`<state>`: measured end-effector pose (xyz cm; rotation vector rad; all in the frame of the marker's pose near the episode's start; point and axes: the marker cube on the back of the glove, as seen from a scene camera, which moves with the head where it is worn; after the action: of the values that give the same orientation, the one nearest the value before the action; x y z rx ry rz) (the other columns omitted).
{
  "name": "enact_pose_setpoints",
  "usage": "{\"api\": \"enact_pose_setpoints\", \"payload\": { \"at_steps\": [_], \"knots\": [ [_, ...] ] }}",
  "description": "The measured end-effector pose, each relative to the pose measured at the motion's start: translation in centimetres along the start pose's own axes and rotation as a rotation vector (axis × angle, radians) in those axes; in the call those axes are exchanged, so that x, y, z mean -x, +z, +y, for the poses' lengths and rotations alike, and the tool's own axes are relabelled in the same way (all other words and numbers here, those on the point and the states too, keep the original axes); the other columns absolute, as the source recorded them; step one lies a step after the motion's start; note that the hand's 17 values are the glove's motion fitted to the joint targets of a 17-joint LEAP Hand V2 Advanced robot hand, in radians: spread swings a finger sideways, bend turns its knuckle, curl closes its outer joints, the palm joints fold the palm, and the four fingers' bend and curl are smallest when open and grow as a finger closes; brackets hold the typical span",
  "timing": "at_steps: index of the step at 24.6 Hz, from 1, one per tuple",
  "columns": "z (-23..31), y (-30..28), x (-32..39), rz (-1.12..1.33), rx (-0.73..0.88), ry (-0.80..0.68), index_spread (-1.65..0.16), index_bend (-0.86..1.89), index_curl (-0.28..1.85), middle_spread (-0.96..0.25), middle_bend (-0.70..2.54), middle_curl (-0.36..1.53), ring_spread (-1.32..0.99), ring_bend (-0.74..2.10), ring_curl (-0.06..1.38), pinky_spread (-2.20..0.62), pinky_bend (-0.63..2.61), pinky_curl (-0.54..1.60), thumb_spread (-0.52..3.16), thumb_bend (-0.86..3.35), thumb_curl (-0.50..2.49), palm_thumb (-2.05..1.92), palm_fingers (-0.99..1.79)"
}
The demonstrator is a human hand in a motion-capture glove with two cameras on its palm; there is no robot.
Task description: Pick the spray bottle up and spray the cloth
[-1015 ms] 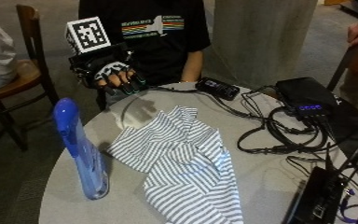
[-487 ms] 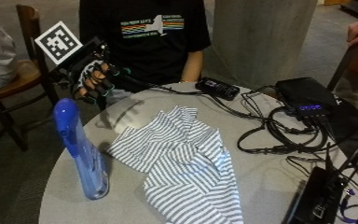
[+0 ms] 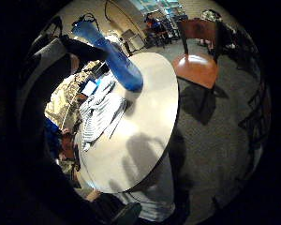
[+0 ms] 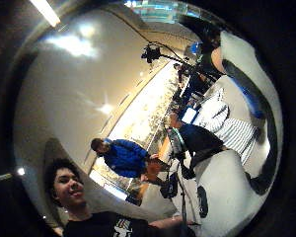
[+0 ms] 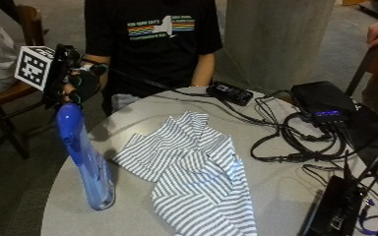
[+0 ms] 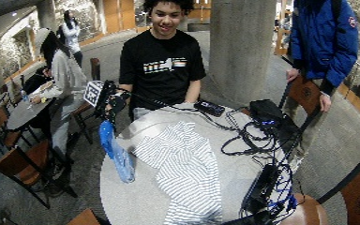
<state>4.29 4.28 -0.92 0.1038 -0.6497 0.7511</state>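
Outside view: gloved right hand (image 5: 78,87) just above spray bottle (image 5: 87,162), grip hidden, cannot tell; striped cloth (image 5: 192,182) beside

**Dim indoor light, overhead source, heavy fisheye in palm cams**

Outside view: soft, even light from above; round grey table (image 5: 143,113) shows faint short shadows beside the tall translucent blue spray bottle (image 5: 84,157) and rumpled white-and-grey striped cloth (image 5: 195,182). Gloved right hand (image 5: 78,86) slightly motion-blurred. Thumb-side palm cam: bright ceiling strip light (image 4: 45,11), glare spots on the ceiling, edges bent hard. Little-finger cam: dark rim, hand's shadow falls on the tabletop, bottle soft-focus. Wide view: corners bowed.
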Motion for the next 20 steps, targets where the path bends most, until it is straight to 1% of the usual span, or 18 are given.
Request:
{"api": "enact_pose_setpoints", "payload": {
  "at_steps": [15,20],
  "knots": [
    [-6.3,3.8,-3.4,0.086,0.050,0.147,-0.36,0.03,0.17,-0.07,0.20,0.35,-0.16,0.36,0.34,-0.01,0.71,0.36,1.06,-0.01,0.36,0.72,0.73],
    [-8.3,5.2,-4.1,0.093,0.068,0.164,-0.35,0.03,0.14,-0.06,0.20,0.36,-0.14,0.39,0.35,0.00,0.76,0.36,1.06,-0.02,0.36,0.73,0.68]
  ]
}}
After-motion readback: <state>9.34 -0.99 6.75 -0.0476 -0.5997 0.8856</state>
